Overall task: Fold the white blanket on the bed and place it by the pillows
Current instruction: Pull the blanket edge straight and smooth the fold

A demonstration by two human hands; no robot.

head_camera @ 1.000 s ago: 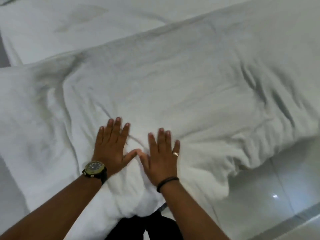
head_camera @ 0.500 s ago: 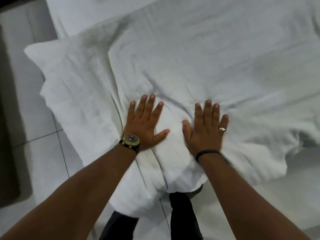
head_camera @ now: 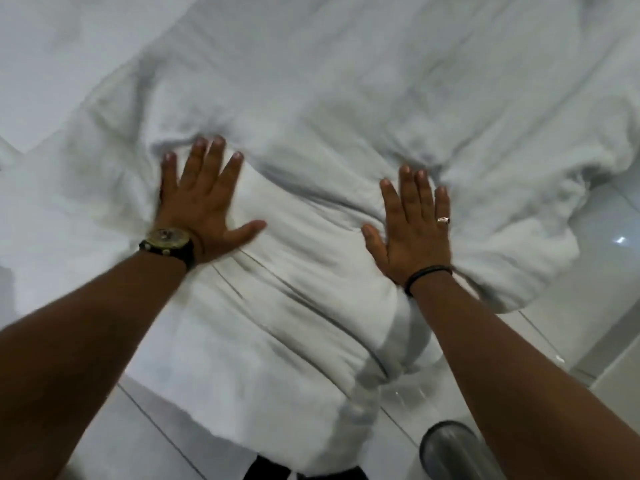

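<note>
The white blanket (head_camera: pixel 311 109) lies rumpled across the bed, its near edge hanging over the side towards me. My left hand (head_camera: pixel 204 202), with a watch on the wrist, presses flat on the blanket with fingers spread. My right hand (head_camera: pixel 414 226), with a ring and a dark wristband, presses flat on it too, about a forearm's width to the right. Creases run between and below the two hands. No pillows are in view.
A bare white sheet (head_camera: pixel 52 64) shows at the upper left. Glossy white floor tiles (head_camera: pixel 606 271) lie to the right and below the blanket. A dark round object (head_camera: pixel 450 448) stands on the floor at the bottom right.
My hands have slid apart across the blanket, from almost touching to widely spaced. The view has shifted along the bed.
</note>
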